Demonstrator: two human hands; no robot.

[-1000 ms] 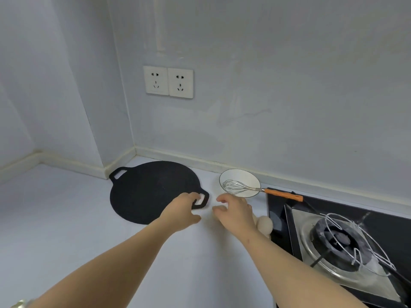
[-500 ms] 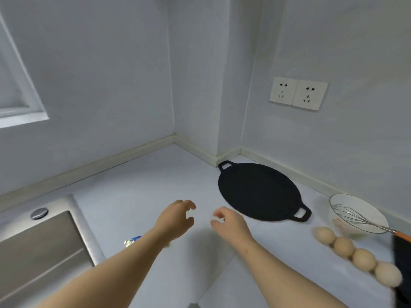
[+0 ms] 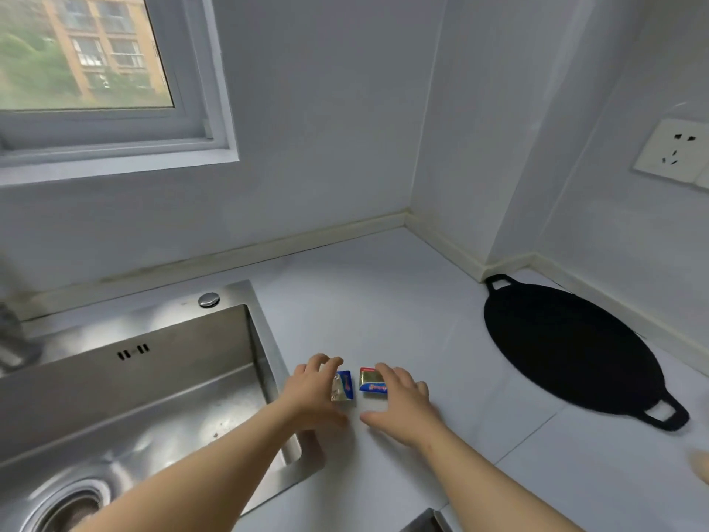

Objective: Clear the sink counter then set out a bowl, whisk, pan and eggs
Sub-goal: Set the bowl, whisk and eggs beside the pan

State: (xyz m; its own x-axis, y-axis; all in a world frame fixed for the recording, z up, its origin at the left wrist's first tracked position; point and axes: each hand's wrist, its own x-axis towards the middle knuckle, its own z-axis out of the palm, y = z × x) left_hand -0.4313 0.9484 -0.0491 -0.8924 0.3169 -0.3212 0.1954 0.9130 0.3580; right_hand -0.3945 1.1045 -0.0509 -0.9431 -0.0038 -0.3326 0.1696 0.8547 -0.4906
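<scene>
**Sink counter: two small packets under two hands**

Sink counter [image 3: 383,301], pale grey and smooth, runs from the stainless steel sink basin [image 3: 153,339] on the left to the wall corner on the right. Two small blue and silver foil packets lie on it just beside the sink's right rim, side by side and slightly apart. The left hand [image 3: 312,393] arches over the left foil packet [image 3: 342,385], with bent fingers at its upper left edge and the thumb spread below. Whether they actually pinch it, I cannot tell. The right hand [image 3: 403,407] lies wide and flat, with nearly straight fingers touching the right edge of the right foil packet [image 3: 372,381] and the thumb held out to the side. It holds nothing.

Well apart to the right, a flat round black pan with two loop handles [image 3: 568,347] rests on the counter near the wall. A white wall socket [image 3: 675,151] sits above it. A white-framed window [image 3: 199,71] is set in the wall behind the sink.
</scene>
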